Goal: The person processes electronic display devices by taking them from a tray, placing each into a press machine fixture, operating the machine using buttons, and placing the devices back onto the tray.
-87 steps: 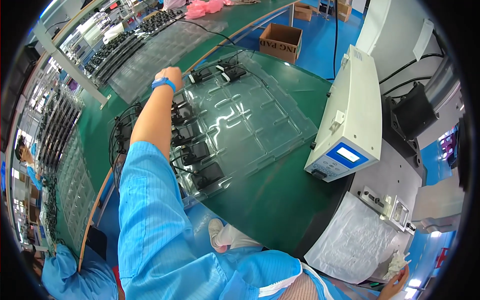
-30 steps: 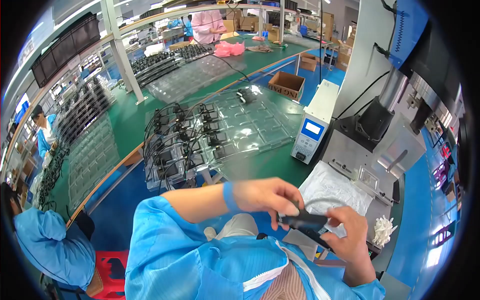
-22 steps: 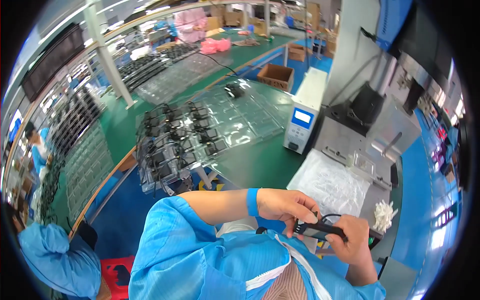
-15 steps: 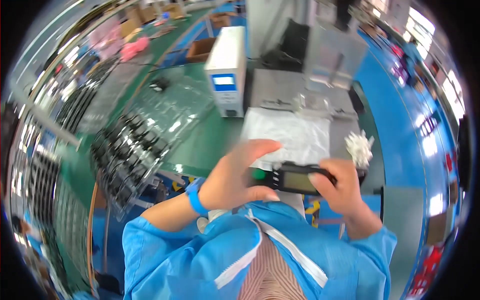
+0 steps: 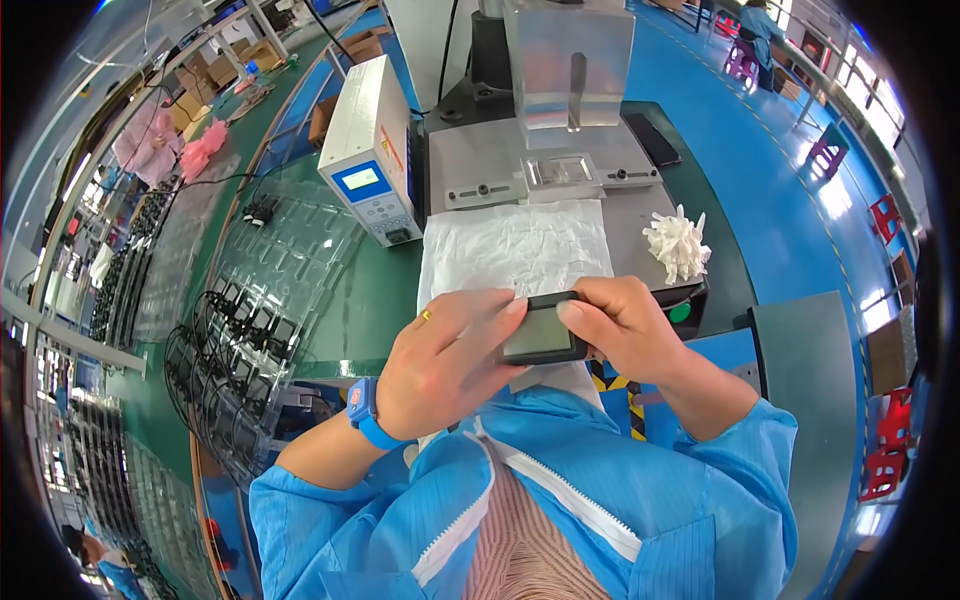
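Note:
A small black rectangular device with a grey-green display is held level in front of my body, over the near edge of the bench. My right hand grips its right end, thumb on top and fingers curled beneath. My left hand, slightly blurred, closes on the left end with its fingertips on the frame. The fingers hide both ends of the device. Just beyond lies a crinkled white sheet on the metal base of a press-like machine. A clear block fixture sits behind the sheet.
Left of the machine stands a white control box with a blue panel. Clear trays and black cabled parts cover the left bench. A pile of white finger cots rests right, above a green button. A black phone-like slab lies behind.
My left hand has come from apart to contact with the device's left end. The device has shifted left, and my right hand has moved with it. The view has turned slightly.

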Action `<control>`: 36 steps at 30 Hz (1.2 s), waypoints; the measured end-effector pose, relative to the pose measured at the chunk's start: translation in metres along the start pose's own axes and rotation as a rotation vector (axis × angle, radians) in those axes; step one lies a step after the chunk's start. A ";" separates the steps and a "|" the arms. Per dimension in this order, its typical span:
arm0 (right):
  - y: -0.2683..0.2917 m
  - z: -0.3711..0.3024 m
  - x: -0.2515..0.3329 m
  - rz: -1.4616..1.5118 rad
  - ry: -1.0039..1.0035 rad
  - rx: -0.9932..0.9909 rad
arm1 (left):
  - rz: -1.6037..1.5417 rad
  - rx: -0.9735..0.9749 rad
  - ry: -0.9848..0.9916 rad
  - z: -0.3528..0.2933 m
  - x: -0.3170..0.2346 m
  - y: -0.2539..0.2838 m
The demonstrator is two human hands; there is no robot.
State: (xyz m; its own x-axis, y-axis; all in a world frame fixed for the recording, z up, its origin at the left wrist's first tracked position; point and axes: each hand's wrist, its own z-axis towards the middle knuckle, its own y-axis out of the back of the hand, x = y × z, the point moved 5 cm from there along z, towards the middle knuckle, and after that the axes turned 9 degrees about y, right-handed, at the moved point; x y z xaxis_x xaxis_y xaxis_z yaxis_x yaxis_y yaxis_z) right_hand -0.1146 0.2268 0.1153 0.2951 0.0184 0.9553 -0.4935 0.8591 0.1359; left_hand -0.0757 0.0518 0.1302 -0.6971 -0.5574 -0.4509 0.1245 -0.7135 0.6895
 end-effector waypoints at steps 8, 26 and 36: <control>0.027 -0.033 0.010 -1.155 0.466 -0.092 | -0.083 -0.048 -0.008 -0.015 -0.006 0.034; 0.020 0.012 0.017 -1.249 0.616 -0.272 | -0.572 0.037 0.380 -0.008 0.027 0.045; -0.031 0.020 0.041 -0.793 0.820 0.179 | -0.921 0.431 0.861 -0.007 0.039 0.008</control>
State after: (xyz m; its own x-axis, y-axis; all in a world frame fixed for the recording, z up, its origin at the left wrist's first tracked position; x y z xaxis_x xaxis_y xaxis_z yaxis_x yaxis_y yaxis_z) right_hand -0.1034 0.1908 0.1558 0.9844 -0.1111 0.1362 -0.0211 0.6943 0.7193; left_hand -0.0966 0.0209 0.1142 0.2795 -0.1496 -0.9484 -0.4913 -0.8710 -0.0074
